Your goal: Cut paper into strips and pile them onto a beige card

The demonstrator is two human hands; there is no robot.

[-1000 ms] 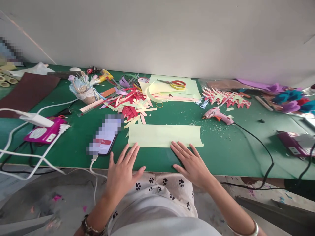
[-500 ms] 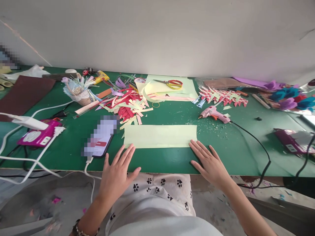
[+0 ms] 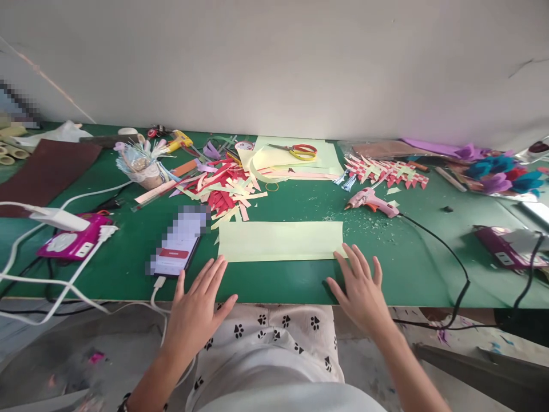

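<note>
A pale yellow-green strip of paper (image 3: 281,241) lies flat on the green table in front of me. My left hand (image 3: 201,297) rests open near its lower left corner, fingertips at the corner and thumb spread. At the lower right corner, my right hand (image 3: 360,286) is open with fingers apart, its fingertips at the paper's edge. Neither hand grips anything. A phone (image 3: 178,243) with a lit screen and a charging cable lies just beyond my left hand. A pink glue gun (image 3: 372,201) lies on its side behind my right hand.
Cut paper strips (image 3: 227,189) are heaped behind the sheet. Scissors (image 3: 295,151) lie on more yellow-green paper (image 3: 330,154). A woven red-and-white paper piece (image 3: 386,171) lies right of them. Magenta power strips (image 3: 77,236) with cables flank the workspace. A small decorated basket (image 3: 146,169) stands left.
My left hand has drawn slightly left and down from the paper. My right hand has turned more upright, its fingers more spread. The paper stays flat; the view has shifted slightly.
</note>
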